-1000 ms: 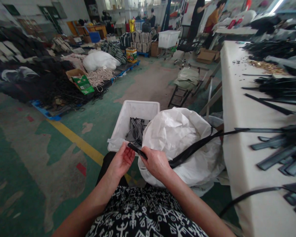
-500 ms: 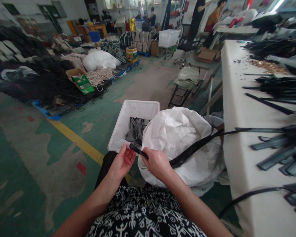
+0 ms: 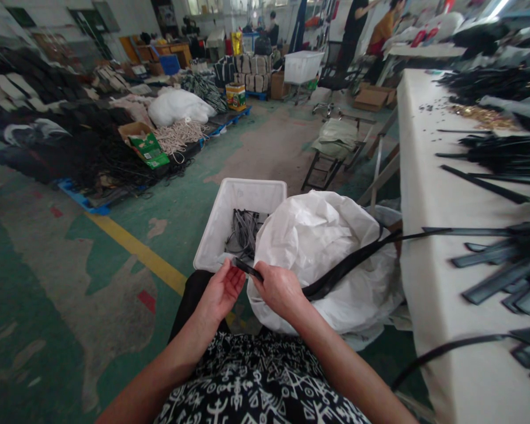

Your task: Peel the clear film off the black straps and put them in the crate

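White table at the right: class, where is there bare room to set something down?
The table shows bare surface between its left edge and the black strips, crossed by a long strap, and nearest the camera, below the curved strap. Its right side is crowded with strips; gold pieces lie toward the far end.

From afar I'm watching a worn green floor (image 3: 172,203) stretching back to pale walls (image 3: 133,17), a yellow line (image 3: 136,247) slanting across it. A white-covered bench (image 3: 424,194) is standing at right, a swivel chair (image 3: 334,81) beyond, and a tube light (image 3: 500,7) is glowing.
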`<control>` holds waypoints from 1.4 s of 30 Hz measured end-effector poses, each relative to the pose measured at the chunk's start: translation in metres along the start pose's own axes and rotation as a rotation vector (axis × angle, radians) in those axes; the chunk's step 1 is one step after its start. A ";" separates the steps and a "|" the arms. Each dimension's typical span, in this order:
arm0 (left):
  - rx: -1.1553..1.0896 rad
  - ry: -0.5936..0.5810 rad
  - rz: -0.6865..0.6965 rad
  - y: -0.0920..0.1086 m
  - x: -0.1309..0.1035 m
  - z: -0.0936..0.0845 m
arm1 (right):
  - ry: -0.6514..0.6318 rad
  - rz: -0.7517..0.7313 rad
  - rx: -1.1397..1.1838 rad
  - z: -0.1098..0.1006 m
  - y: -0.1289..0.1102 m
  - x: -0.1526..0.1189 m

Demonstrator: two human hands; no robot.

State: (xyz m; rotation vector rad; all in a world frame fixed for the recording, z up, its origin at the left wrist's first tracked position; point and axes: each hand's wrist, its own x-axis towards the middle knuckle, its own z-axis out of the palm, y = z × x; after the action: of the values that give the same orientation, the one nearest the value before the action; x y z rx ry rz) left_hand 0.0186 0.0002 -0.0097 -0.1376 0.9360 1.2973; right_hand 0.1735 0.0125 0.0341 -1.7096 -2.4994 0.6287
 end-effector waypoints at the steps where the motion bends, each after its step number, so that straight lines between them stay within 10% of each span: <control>1: 0.019 -0.015 0.013 -0.003 0.000 -0.001 | -0.010 0.000 0.000 0.001 -0.001 0.001; 13: 0.037 0.115 0.092 -0.001 0.020 -0.001 | -0.090 -0.043 0.011 -0.032 0.016 -0.009; 25: 0.085 0.009 0.156 0.013 0.026 0.013 | -0.014 -0.011 0.032 -0.038 0.018 0.000; 42: 0.150 -0.131 0.089 -0.017 0.019 0.030 | 0.064 0.028 0.010 -0.033 0.023 0.009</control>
State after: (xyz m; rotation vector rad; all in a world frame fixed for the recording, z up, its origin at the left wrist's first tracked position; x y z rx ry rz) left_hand 0.0485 0.0259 -0.0096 0.1055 0.9315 1.2961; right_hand 0.1987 0.0377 0.0542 -1.7360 -2.4296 0.5784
